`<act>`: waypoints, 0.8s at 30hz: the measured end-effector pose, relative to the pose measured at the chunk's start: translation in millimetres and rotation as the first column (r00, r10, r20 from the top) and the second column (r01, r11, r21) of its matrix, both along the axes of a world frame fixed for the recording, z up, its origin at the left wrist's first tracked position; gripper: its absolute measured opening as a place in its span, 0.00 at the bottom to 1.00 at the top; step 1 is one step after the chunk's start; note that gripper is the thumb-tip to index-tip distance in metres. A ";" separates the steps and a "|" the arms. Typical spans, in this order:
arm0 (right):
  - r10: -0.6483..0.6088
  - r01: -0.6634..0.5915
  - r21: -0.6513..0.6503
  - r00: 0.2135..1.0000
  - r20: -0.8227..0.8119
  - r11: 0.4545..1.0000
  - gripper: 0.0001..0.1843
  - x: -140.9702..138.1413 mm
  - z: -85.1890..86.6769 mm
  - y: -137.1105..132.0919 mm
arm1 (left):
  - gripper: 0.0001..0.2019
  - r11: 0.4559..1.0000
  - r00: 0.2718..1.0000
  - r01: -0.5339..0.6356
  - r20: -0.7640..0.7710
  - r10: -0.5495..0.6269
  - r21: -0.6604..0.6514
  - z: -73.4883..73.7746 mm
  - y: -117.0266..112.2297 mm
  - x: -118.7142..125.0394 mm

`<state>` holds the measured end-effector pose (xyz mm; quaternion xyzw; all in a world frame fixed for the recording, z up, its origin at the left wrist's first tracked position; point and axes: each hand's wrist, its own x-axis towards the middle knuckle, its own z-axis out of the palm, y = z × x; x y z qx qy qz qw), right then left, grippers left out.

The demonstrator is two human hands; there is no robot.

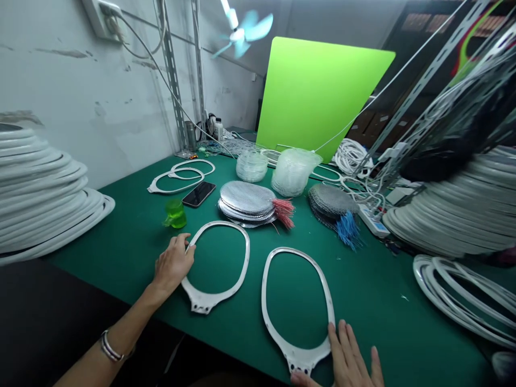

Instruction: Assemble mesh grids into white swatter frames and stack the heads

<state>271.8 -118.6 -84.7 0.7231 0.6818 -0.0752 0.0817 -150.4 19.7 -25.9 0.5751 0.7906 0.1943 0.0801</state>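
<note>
Two white plastic oval frames, each with a tab at the near end, lie side by side on the green table (pixel 133 247). My left hand (pixel 173 263) is closed on the left edge of the left frame (pixel 245 258), fingers and thumb around the rim. At the right frame (pixel 264 285), my right hand (pixel 350 355) is open, its fingers stretched along the lower right rim and its thumb by the tab. Just beyond them sits a stack of silver mesh discs (pixel 245 199) with red wire ends. A darker mesh stack (pixel 330 201) with blue wire ends is farther right.
Stacked white rings rise at the left (pixel 44 199) and right (pixel 459 209). A green tape dispenser (pixel 175 214), phone (pixel 199 194) and two more frames (pixel 177 190) lie at the left. Clear plastic bundles (pixel 292 172), a green board (pixel 318 97) and a power strip (pixel 373 221) are behind.
</note>
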 end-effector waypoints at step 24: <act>-0.075 0.068 -0.058 0.990 -0.121 0.996 0.71 -61.4 31.9 32.5 | 0.29 0.419 0.400 0.907 -0.211 -0.892 -0.051 -5.6 -72.0 73.6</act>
